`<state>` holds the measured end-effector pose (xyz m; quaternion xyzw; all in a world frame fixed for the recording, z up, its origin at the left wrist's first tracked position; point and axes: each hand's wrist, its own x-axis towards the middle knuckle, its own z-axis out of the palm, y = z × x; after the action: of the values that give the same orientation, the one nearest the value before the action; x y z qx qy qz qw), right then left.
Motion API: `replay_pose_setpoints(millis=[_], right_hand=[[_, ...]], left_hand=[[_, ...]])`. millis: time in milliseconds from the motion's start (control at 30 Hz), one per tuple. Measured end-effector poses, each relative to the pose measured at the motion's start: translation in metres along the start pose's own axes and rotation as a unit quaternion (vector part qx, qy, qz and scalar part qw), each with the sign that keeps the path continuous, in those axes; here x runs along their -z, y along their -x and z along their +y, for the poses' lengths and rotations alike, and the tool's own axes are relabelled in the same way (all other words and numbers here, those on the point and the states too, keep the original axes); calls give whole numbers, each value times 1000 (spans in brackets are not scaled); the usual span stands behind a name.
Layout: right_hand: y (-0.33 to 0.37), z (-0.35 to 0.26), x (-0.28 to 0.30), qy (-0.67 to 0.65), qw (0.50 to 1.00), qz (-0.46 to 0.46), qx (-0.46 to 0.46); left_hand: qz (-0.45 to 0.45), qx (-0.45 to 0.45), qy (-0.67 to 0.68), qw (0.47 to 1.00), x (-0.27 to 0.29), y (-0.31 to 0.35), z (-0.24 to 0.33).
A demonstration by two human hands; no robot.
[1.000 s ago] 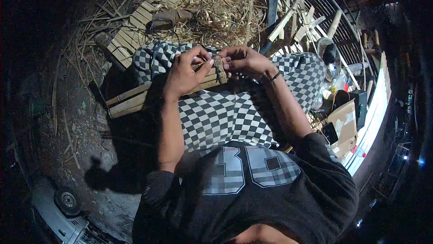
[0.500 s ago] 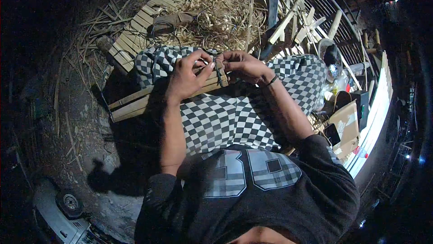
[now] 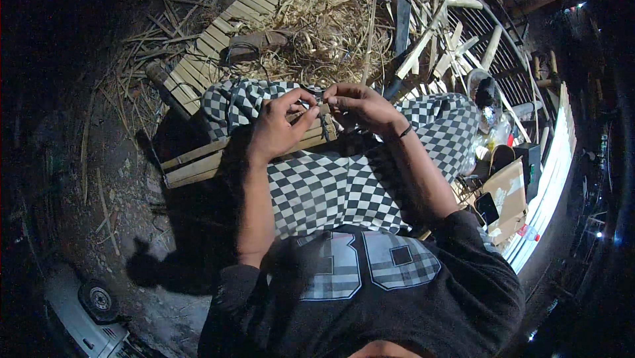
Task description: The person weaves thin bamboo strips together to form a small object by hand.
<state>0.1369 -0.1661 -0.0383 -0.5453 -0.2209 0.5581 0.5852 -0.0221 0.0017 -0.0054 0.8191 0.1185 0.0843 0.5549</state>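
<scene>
Across my lap lies a set of long bamboo slats (image 3: 193,167), running from the lower left up to my hands. A dark cord (image 3: 325,134) is looped around their right end, with part of it hanging down over the side. My left hand (image 3: 281,126) is curled above the slats, its thumb and forefinger closed near the cord's upper part. From the right, my right hand (image 3: 365,108) pinches at the same spot, fingertips almost meeting the left ones. The strand between the fingertips is thin and partly hidden by them.
Beyond my knees, a slatted bamboo platform (image 3: 206,44) carries a heap of shavings (image 3: 331,37). Cut bamboo pieces (image 3: 426,40) lie at the far right. A phone (image 3: 487,208) and cardboard (image 3: 509,199) sit by my right elbow. A wheeled grey thing (image 3: 83,312) stands lower left.
The fingertips of my two hands have come closer together over the slats' end. My right hand has shifted slightly down, and less of the cord shows along the slats.
</scene>
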Motion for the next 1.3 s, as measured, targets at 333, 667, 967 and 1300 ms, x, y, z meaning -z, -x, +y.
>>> replay_pose_setpoints(millis=[333, 667, 967, 1300], right_hand=[[11, -24, -11, 209, 969, 38, 126], [10, -25, -18, 216, 961, 63, 163], [-10, -8, -16, 305, 911, 171, 217], [-9, 23, 22, 67, 998, -21, -4]], left_hand=[[-3, -10, -42, 999, 1, -1, 2], [-7, -31, -51, 998, 2, 2, -6], [14, -14, -56, 998, -4, -2, -5], [-3, 27, -10, 1000, -1, -1, -1]])
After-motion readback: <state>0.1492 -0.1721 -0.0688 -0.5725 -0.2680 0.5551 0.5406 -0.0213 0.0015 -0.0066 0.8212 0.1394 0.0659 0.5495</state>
